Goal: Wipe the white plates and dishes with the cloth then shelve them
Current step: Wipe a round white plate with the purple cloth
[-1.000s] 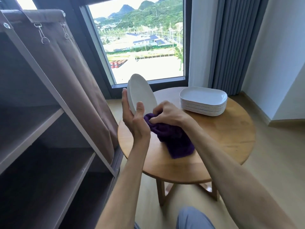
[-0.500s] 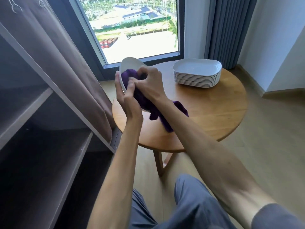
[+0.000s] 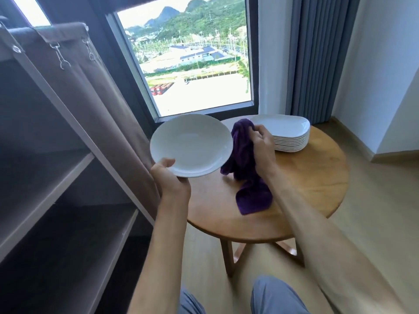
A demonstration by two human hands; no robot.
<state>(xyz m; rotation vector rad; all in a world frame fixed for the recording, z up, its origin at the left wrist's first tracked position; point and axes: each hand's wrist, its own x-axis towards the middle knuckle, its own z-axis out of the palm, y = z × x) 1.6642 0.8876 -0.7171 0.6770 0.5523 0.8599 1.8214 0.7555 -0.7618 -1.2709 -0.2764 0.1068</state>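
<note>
Above the round table, a white plate is pinched at its near rim by the left hand; beside it, a purple cloth is gripped by the right hand. Stacked dishes rest behind.

A round wooden table occupies the centre right of the frame, standing on crossed wooden legs over a light wood floor. A window fills the upper centre, showing green hills, buildings and a paved lot. A grey-blue curtain hangs at upper right, beside a white wall. A brown fabric cover hangs on metal clips at upper left. Blue-grey trouser knees appear at the bottom edge.
</note>
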